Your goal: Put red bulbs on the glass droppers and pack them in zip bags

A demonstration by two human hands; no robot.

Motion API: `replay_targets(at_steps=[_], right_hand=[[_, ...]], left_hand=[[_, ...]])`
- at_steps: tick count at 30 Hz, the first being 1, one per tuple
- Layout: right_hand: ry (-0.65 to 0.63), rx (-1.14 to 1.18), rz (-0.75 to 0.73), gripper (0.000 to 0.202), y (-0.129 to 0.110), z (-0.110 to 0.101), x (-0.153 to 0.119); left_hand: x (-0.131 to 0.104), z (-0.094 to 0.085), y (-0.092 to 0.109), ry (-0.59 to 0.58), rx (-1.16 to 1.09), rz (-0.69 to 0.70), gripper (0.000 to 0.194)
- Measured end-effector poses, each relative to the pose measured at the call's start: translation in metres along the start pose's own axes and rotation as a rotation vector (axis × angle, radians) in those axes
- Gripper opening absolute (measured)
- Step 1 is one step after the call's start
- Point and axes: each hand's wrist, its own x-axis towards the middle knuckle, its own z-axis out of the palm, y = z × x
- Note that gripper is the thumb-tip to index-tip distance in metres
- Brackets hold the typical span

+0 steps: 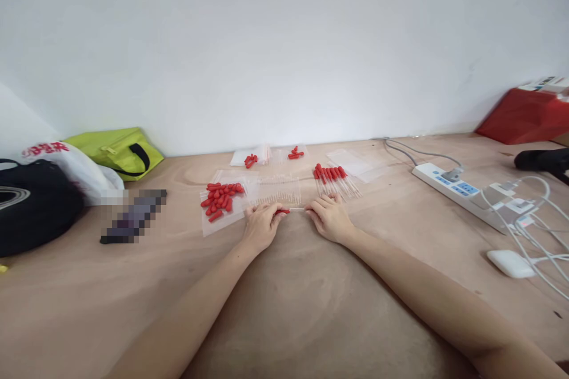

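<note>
- Head view: the left grip [263, 226] is closed in a pinch on a red tip [282, 211], and the right grip [332, 220] pinches the far end of a thin pale stick [297, 209]; the stick lies level between them.
- Both are low over the desk [284, 320], near and to the right of the heap of loose red tips [221, 195], the landmark here. Whether the right fingertips cover more red is unclear.
- Beyond the hands, just right of that heap, lies a row of bare sticks [278, 192]; further right, red-headed sticks [331, 173] fan out side by side.
- The stick looks very light, stiff but slender, so a sideways push could snap it; best held close to its end and pushed along its length.
- The red tip seems soft and light, perhaps a little grippy; a gentle pinch around its body should suit, since squeezing hard might close any opening.
</note>
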Motion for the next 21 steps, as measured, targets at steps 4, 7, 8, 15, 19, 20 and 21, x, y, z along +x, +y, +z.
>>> replay_targets(at_steps=[4,7,8,15,19,20,21], right_hand=[[0.0,0.04,-0.022,0.019,0.001,0.0,0.0],[-0.002,0.067,-0.039,0.02,0.003,0.001,0.0],[0.0,0.075,-0.045,0.02,0.004,0.001,0.001],[-0.023,0.17,-0.125,0.023,0.012,0.002,0.003],[-0.04,0.145,-0.166,0.023,0.016,0.002,0.005],[-0.04,0.126,-0.174,0.022,0.016,0.002,0.005],[-0.038,0.106,-0.179,0.023,0.015,0.002,0.005]], left_hand=[[0.0,0.001,0.0,-0.004,-0.046,0.027,0.015],[0.001,0.0,0.0,-0.025,-0.077,0.052,0.016],[0.001,-0.001,0.0,-0.037,-0.084,0.062,0.016],[-0.001,-0.008,0.007,-0.089,-0.112,0.153,0.018],[-0.001,-0.009,0.008,-0.111,-0.115,0.191,0.018],[-0.001,-0.008,0.008,-0.108,-0.111,0.195,0.019],[-0.001,-0.008,0.007,-0.102,-0.107,0.199,0.019]])
